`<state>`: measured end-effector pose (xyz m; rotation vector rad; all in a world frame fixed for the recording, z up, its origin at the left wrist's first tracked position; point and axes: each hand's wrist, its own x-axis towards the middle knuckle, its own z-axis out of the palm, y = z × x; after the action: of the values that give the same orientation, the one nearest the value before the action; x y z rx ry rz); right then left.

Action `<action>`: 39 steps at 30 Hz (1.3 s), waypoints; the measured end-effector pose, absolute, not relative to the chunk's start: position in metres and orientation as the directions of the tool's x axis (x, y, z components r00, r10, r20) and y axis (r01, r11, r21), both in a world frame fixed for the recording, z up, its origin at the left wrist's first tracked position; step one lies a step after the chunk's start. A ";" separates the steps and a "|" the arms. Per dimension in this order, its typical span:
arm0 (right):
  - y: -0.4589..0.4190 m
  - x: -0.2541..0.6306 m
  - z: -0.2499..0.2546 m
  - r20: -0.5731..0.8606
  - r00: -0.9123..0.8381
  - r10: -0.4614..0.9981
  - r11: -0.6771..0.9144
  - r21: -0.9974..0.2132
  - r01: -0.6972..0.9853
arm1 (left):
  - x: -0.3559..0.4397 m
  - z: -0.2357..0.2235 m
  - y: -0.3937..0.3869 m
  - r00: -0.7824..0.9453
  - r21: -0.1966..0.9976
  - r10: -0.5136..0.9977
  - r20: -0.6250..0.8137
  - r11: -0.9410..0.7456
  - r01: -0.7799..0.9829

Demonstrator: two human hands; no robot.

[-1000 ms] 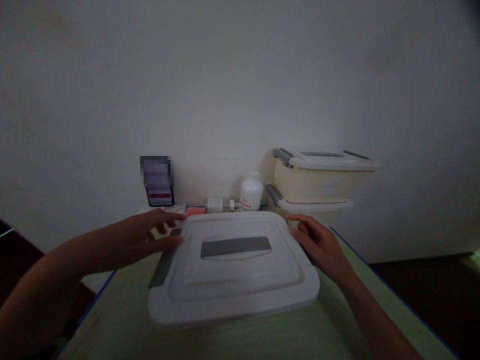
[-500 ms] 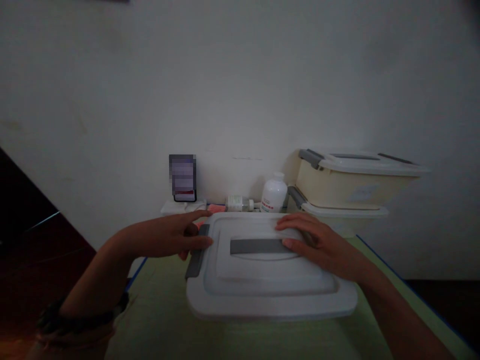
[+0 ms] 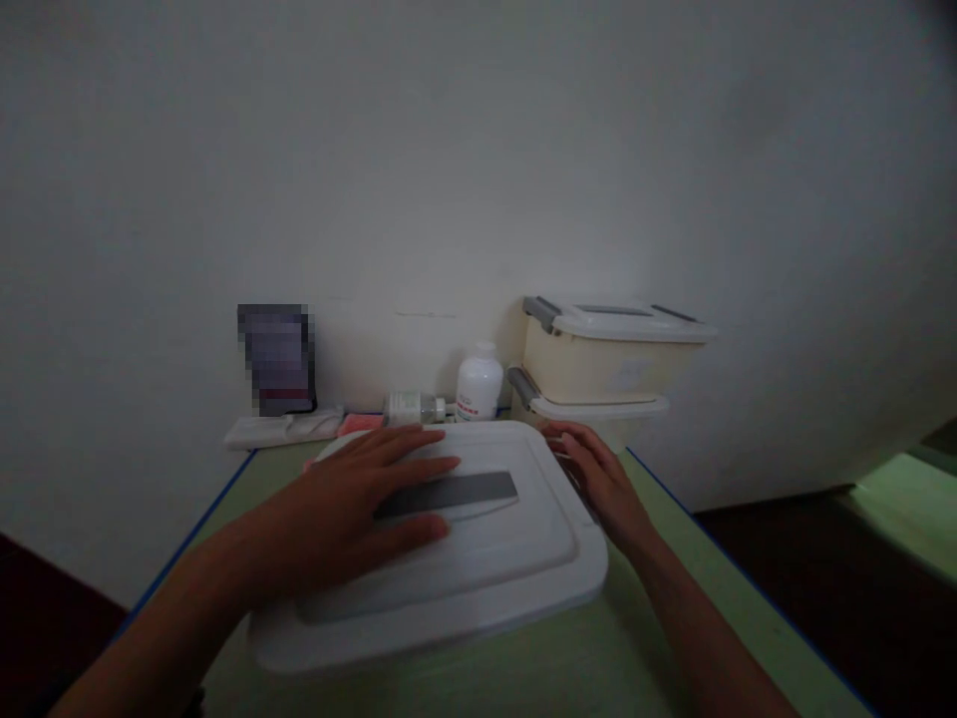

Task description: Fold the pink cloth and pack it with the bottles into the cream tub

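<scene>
A white storage box lid [image 3: 478, 598] with a grey strip [image 3: 464, 491] in its middle lies in front of me on the table. My left hand [image 3: 374, 499] rests flat on the left part of this lid, fingers spread, covering one end of the strip. At the lid's far right edge is my right hand [image 3: 602, 484], its fingers bent around the side. Its fingertips are partly hidden there, and the box's walls below the lid are out of sight.
Two cream storage boxes [image 3: 598, 369] with white lids are stacked at the back right. Along the wall stand a white bottle [image 3: 479, 384], a clear bottle [image 3: 411, 407] on its side, a pink item [image 3: 360, 425] and a propped phone [image 3: 280, 359]. The green table [image 3: 650, 618] has blue edges.
The view has turned right. My left hand has gone from the left latch to lying flat on the lid. My right hand has moved off the lid's top to its right edge.
</scene>
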<state>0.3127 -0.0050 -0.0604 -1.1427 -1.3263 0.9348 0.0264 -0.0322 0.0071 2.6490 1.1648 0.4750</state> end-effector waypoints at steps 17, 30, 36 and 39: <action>-0.008 0.333 -0.067 -0.149 -0.349 0.925 -0.231 -0.951 -0.206 | 0.027 0.010 -0.033 0.661 0.238 0.734 0.155 -0.677 0.697; -0.012 0.307 -0.051 -0.122 -0.225 0.967 -0.172 -0.960 -0.220 | 0.028 0.012 -0.036 0.553 0.364 0.791 0.264 -0.612 0.702; -0.018 0.306 -0.054 -0.072 -0.261 0.963 -0.154 -0.939 -0.308 | 0.005 -0.007 -0.040 -0.232 0.822 0.902 0.363 -0.194 0.535; -0.029 0.307 -0.053 -0.077 -0.269 0.960 -0.172 -0.921 -0.350 | 0.006 -0.021 -0.045 -0.212 0.916 0.940 0.267 -0.179 0.359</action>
<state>0.3068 -0.0293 -0.0527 -0.8779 -1.0290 1.6435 0.0059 -0.0446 -0.0210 1.5100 1.5484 1.4017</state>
